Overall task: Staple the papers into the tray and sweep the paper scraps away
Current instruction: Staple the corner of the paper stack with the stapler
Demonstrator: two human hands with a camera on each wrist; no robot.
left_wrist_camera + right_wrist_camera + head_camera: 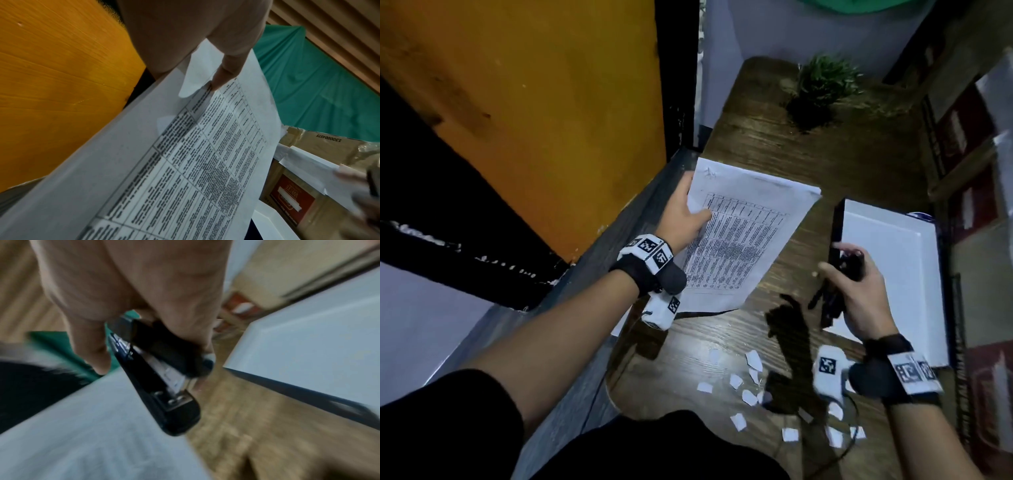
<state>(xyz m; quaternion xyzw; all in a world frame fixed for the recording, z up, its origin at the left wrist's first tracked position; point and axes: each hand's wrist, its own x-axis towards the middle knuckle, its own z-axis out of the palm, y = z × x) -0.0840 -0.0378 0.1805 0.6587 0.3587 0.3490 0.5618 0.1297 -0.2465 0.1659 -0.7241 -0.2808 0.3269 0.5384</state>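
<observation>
A stack of printed papers (739, 236) with a table on the top sheet is held tilted above the wooden table's left side. My left hand (685, 212) pinches its left edge, thumb on top; in the left wrist view the thumb (226, 73) presses the papers (185, 162). My right hand (859, 287) grips a black stapler (839, 281) above the table, just left of the white tray (900, 274). In the blurred right wrist view the stapler (164, 386) points down between the papers (82, 434) and the tray (308, 337). Several white paper scraps (753, 363) lie on the table near me.
A small potted plant (822, 85) stands at the table's far end. An orange panel (517, 102) rises on the left beyond the table edge. Shelves with boxes (969, 171) line the right side. A dark cable (846, 448) runs among the scraps.
</observation>
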